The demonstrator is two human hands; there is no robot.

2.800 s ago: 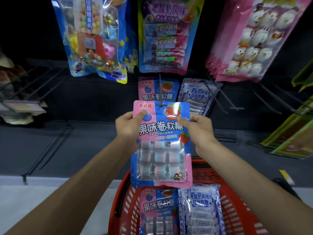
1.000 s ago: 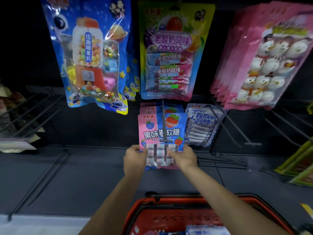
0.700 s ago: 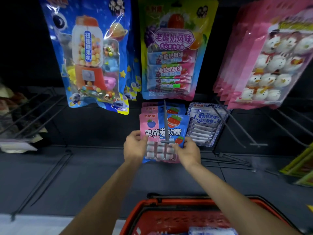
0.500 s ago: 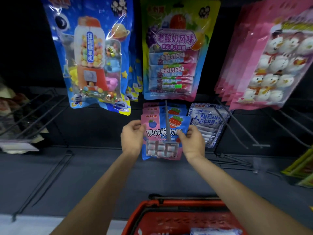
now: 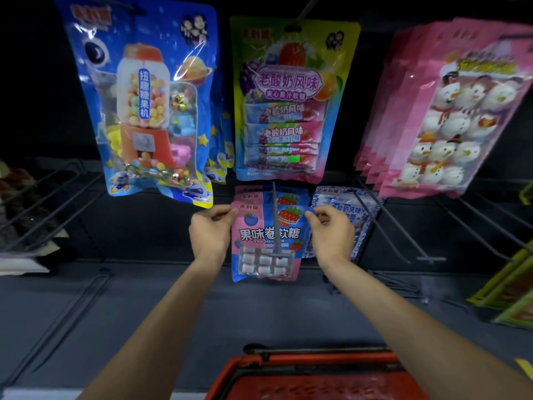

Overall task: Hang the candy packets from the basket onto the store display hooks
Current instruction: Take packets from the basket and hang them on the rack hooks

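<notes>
Your left hand (image 5: pixel 212 235) pinches the top left corner of the pink and blue candy packet (image 5: pixel 266 241), thumb and fingertips closed on its edge. Your right hand (image 5: pixel 331 235) does the same at the top right corner, fingers curled over the edge.

The packet hangs on the grey display hook (image 5: pixel 276 223), whose rod runs down the middle of its face and ends in a short crossbar over the clear window. The rod hides part of the white lettering. You cannot see the packet's hang hole, so how far back on the hook it sits is unclear. Behind it more packets of the same kind (image 5: pixel 284 196) show only their top edges.

The packet has a blueberry at upper left, a strawberry at upper right, and a window below with rows of pink, white and blue rolled sweets.

Just right of the hook, your right hand covers much of a blue and white packet (image 5: pixel 350 209). Above the hook hangs a yellow-green fruit candy bag (image 5: pixel 288 105); up and left of the hook, a blue gumball-machine bag (image 5: pixel 147 105); up and right of the hook, a stack of pink snowman bags (image 5: pixel 444 119), cut off at the frame edge. Below the hook, the red basket (image 5: pixel 288 368) is cut by the bottom edge, its contents too blurred to make out.
</notes>
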